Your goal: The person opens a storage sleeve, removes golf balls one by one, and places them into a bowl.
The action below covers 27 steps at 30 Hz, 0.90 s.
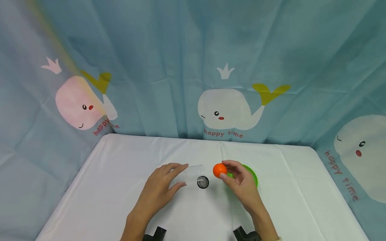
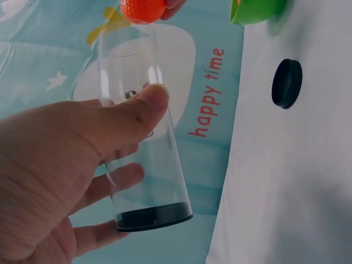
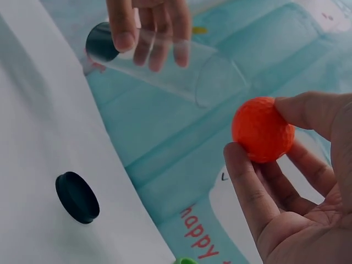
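My left hand (image 1: 159,185) holds a clear plastic tube (image 2: 146,181) between thumb and fingers. A black cap closes the tube's end nearest that hand; the other end is open and faces the right hand. My right hand (image 1: 243,187) pinches an orange golf ball (image 3: 263,130) with dimples between thumb and fingertips, close to the tube's open end. In the left wrist view the ball (image 2: 143,7) sits at the tube's mouth, partly cut by the frame edge. A loose black cap (image 1: 203,182) lies on the table between the hands.
A green bowl (image 1: 254,174) stands on the table behind the right hand, which partly hides it; something orange shows at its rim in the left wrist view. White cloth covers the table (image 1: 120,160). Blue curtains (image 1: 169,67) with printed whales hang around the table's edges.
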Available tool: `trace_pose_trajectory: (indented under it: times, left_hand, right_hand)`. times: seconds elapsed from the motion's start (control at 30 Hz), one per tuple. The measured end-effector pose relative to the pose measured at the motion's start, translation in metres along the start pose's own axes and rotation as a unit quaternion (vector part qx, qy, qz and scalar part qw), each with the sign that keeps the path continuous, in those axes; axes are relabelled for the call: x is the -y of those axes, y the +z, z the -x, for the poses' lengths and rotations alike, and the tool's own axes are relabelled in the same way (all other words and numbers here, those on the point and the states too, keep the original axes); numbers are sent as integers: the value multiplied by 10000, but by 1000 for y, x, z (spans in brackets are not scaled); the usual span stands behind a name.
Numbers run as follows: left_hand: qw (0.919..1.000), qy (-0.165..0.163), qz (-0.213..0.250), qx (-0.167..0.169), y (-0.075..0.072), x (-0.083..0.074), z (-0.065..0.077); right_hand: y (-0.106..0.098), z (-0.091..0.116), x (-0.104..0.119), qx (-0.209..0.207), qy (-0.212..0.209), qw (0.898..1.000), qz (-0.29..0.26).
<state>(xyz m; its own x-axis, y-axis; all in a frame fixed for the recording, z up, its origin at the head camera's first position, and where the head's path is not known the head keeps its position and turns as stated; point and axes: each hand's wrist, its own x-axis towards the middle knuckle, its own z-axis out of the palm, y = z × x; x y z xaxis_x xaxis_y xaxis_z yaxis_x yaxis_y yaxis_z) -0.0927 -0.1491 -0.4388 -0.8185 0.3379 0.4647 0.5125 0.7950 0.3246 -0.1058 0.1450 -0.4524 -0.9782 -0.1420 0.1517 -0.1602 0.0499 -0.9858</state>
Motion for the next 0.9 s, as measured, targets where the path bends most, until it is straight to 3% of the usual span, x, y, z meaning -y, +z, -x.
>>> trace_pose_trajectory:
  times: [0.27, 0.5, 0.7, 0.9]
  left_hand:
    - [9988, -237, 382, 169, 2, 1, 1]
    - [9983, -346, 401, 258, 10, 1, 1]
    - [9955, -521, 677, 405, 12, 1, 4]
    - [9946, -583, 791, 321, 11, 5, 3]
  right_hand:
    - [-15, 0, 7, -155, 37, 9998, 69]
    - [-30, 5, 10, -420, 111, 9990, 143]
    - [-34, 7, 10, -408, 187, 9986, 291]
    - [-40, 7, 11, -616, 180, 9971, 410]
